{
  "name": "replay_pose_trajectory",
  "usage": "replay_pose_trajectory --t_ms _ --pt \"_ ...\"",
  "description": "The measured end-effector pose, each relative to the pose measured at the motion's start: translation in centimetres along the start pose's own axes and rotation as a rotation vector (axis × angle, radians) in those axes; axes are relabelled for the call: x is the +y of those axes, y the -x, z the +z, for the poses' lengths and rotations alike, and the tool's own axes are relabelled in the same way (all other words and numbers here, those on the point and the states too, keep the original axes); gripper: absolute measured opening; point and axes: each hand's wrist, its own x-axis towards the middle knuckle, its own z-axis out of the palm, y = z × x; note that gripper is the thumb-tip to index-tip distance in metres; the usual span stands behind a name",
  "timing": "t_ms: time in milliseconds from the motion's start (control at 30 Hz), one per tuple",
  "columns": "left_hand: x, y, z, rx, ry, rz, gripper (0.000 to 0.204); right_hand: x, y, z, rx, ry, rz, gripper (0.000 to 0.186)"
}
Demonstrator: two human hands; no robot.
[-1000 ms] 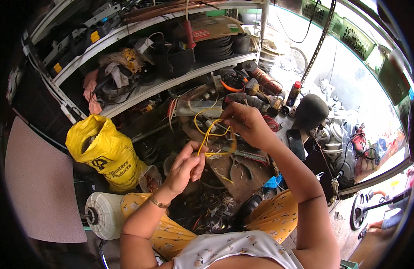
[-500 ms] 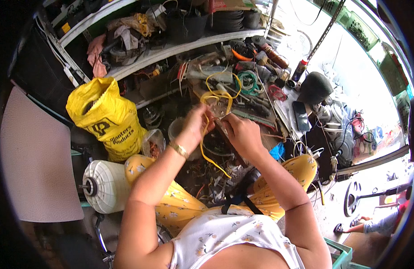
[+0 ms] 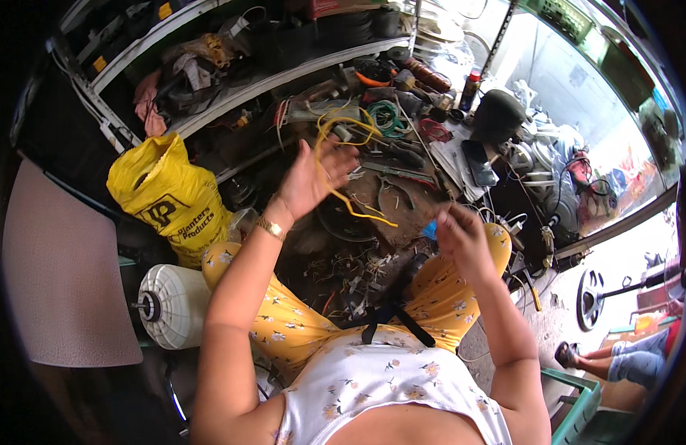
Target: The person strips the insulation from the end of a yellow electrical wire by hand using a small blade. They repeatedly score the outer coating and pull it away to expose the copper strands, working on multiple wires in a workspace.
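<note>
The yellow wire [image 3: 374, 218] is between the hands, mostly at the left one: its far part makes loose, uneven loops above the fingers, one strand runs down across the left hand [image 3: 313, 178], and a kinked tail slants near and right to a free end over the brown board [image 3: 424, 211]. The left hand is opened out, thumb and fingers apart, with the wire lying against it rather than clamped; whether a strand is lightly caught between the fingers, I cannot tell. The right hand [image 3: 465, 241] is well apart from the wire, near and to the right, its fingertips drawn in; it is blurred, so I cannot tell if it pinches anything. As for how far things are, the wire looks only partly gathered: the loops are there, but they do not lie neatly together, no tie shows around them, and the tail is outside them. So the handling seems midway, with the tail and the loose turns the parts left unsettled. Just beyond the loops, to the right, lies a green coil [image 3: 387, 119]; farther right is a phone [image 3: 478, 163]. Scraps [image 3: 358, 274] litter the near ground between the knees, and a yellow sack [image 3: 176, 204] stands left.
</note>
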Motion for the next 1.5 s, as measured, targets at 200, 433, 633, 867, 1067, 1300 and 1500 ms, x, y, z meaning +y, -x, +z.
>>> replay_pose_trajectory --t_ms 200,433,633,867,1067,1300,1500 --pt "-4.4 2.3 5.4 -0.057 -0.33 -0.152 0.038 -1.6 -5.1 -3.7 0.082 -0.324 -0.115 0.026" --pt "-4.2 2.1 5.5 0.135 -0.59 -0.1 0.02 -3.4 -6.4 2.0 0.371 1.412 -1.053 0.041" --pt "-2.1 2.1 6.4 0.055 -0.874 -0.055 0.018 -1.5 -9.4 2.4 -0.173 1.165 -0.883 0.025" --pt "2.3 6.1 5.8 -0.016 -2.171 0.676 0.011 1.2 -9.4 -0.4 -0.33 1.143 -0.886 0.022" --pt "8.2 3.6 6.7 -0.466 -2.447 0.77 0.012 2.6 -6.4 2.6 -0.675 0.618 -0.644 0.019" --pt "5.6 0.2 5.1 0.662 -1.865 1.364 0.035 3.1 -7.8 3.7 -0.184 -0.068 -0.258 0.022" --pt "-2.7 -2.0 5.9 0.103 -0.754 0.382 0.036 4.7 -10.7 7.9 -0.087 -0.14 -0.304 0.021"
